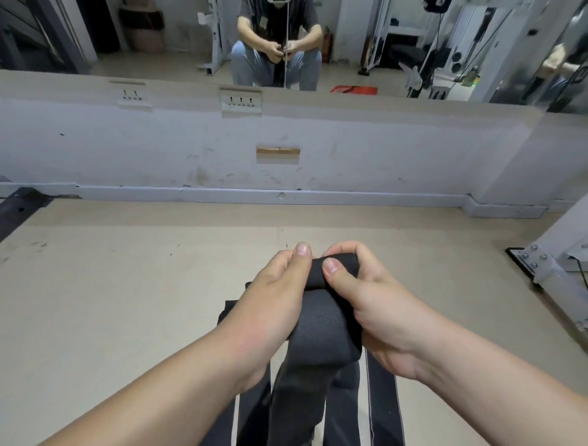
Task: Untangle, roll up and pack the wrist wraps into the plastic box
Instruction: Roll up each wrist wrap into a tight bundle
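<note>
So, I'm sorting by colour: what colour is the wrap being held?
The wrap is black; head view.

Bare forearms (178, 382) in shot, and the left hand (273, 296) and right hand (375, 305) have short, neat nails. In the mirror (350, 31) is the same person: a dark grey short-sleeved shirt (280, 16), a small pale tag (263, 21) on its chest, and light blue-grey trousers (251, 67) below. A pale headset (279, 1) is cut off by the mirror's top edge.
</note>
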